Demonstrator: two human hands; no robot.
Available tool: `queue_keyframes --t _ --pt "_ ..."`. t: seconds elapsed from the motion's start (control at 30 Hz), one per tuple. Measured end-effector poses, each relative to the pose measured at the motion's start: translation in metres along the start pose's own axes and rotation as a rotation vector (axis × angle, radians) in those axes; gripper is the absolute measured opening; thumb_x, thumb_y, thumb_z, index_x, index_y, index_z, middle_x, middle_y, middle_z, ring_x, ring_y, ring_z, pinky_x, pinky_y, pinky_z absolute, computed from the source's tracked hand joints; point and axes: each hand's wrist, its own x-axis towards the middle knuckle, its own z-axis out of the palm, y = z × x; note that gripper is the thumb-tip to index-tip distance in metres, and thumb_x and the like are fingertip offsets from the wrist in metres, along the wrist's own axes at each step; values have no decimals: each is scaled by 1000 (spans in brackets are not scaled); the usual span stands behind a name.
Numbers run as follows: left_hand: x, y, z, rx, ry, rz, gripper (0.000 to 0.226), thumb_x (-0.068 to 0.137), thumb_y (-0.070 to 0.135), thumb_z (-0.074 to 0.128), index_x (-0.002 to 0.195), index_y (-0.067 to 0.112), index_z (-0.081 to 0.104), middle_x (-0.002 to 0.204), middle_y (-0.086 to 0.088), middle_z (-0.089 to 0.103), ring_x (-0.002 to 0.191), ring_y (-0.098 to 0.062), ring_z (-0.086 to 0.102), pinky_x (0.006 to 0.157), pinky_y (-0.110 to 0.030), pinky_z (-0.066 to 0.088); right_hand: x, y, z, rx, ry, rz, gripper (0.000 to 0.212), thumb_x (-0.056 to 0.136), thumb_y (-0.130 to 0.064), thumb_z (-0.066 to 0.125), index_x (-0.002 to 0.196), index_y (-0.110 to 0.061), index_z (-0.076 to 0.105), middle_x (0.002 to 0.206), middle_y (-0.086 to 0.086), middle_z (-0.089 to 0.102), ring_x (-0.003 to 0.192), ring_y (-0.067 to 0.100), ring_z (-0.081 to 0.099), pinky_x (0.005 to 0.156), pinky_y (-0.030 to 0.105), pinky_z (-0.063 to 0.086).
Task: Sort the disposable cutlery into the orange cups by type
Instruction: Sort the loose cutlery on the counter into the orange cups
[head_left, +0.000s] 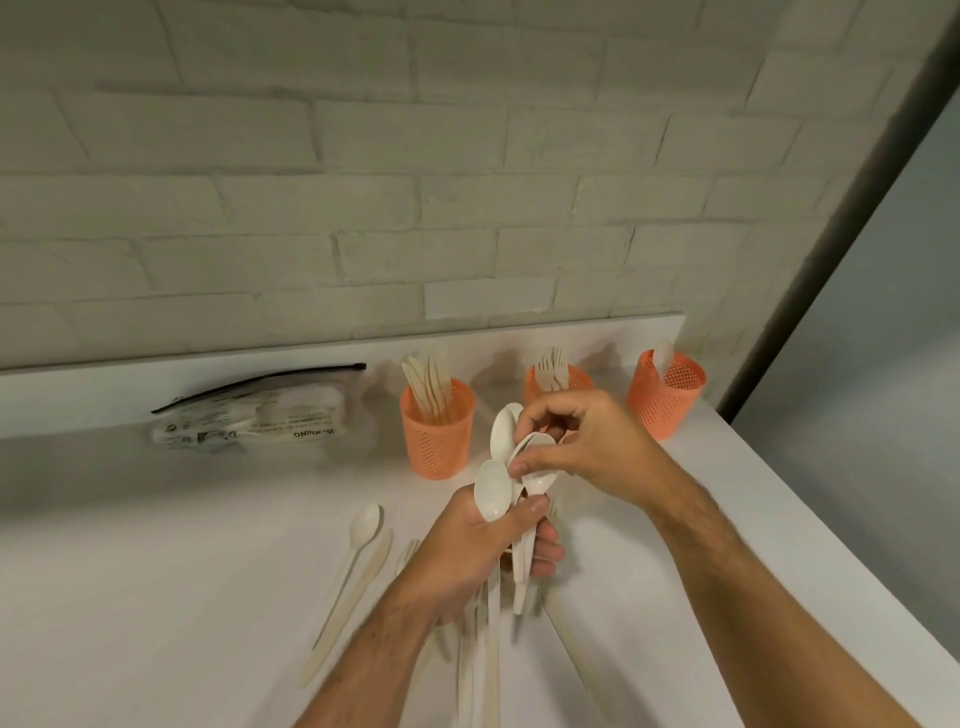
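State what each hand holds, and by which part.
Left hand grips a bunch of white spoons by their handles; right hand fingers pinch one spoon's bowl.

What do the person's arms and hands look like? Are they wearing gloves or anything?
No gloves. Both hands, the left hand and the right hand, are bare, and so are both forearms as far as the picture shows. No sleeves reach into view. I see no watch, ring or bracelet on either wrist or hand. The forearms have some hair on them.
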Motion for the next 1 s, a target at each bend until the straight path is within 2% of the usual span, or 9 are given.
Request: queue_keyframes --t 0.07,0.17,0.27,0.4,0.53,0.63,0.7,0.87,1.0 --pt "0 0 3 -14 -41 -3 24 95 16 60 104 -6 64 83 -18 68 75 -31 70 68 -41 59 -2 5 -3 -9 32 -13 22 64 -13 92 79 -11 75 69 -3 67 62 6 49 59 15 42" --pt "1 2 8 -51 -86 -10 26 97 21 57 114 3 63 88 -16 69 74 -31 69 67 -41 59 -4 12 -13 69 70 -23 24 65 -9 90 83 -5 74 72 -3 70 62 5 57 60 15 46" --pt "7 -1 19 -78 -54 13 26 98 23 54 116 6 63 95 -19 71 75 -32 70 64 -38 59 -6 20 -30 182 91 -8 24 68 -1 87 85 3 70 72 7 67 55 7 55 49 15 41" --pt "19 -9 36 50 -17 67 32 95 32 55 117 11 63 90 -15 71 57 -24 61 54 -30 47 -8 34 -53 189 80 28 33 68 -4 88 97 -7 71 87 22 63 61 18 54 44 21 38" --pt "33 -14 59 118 -56 69 29 97 34 54 113 13 65 79 -13 66 51 -21 54 53 -29 44 -9 42 -79 133 -38 73 46 75 -13 85 117 -28 70 98 7 66 61 17 52 47 24 42" --pt "44 -16 80 168 -10 66 28 95 36 55 111 15 64 75 -8 65 51 -22 55 50 -27 44 -13 48 -100 64 -131 87 25 86 -18 78 109 -23 74 86 9 72 61 13 57 49 25 44" --pt "52 -20 94 177 51 66 30 93 38 57 114 18 62 75 -5 66 54 -25 58 52 -30 46 -17 52 -113 15 -136 94 16 87 -18 77 103 -21 74 89 7 73 65 12 62 50 26 46" --pt "71 -30 128 257 125 83 17 93 33 64 107 24 62 77 -6 67 56 -28 63 53 -33 50 -23 62 -136 -110 -159 121 22 88 -22 74 106 -33 72 87 1 72 74 30 66 52 22 50" --pt "83 -35 146 349 175 79 14 89 34 69 95 23 63 72 -3 68 55 -29 66 54 -35 55 -25 69 -152 -10 -210 157 20 88 -34 75 107 -35 71 86 8 67 66 13 59 49 19 45"
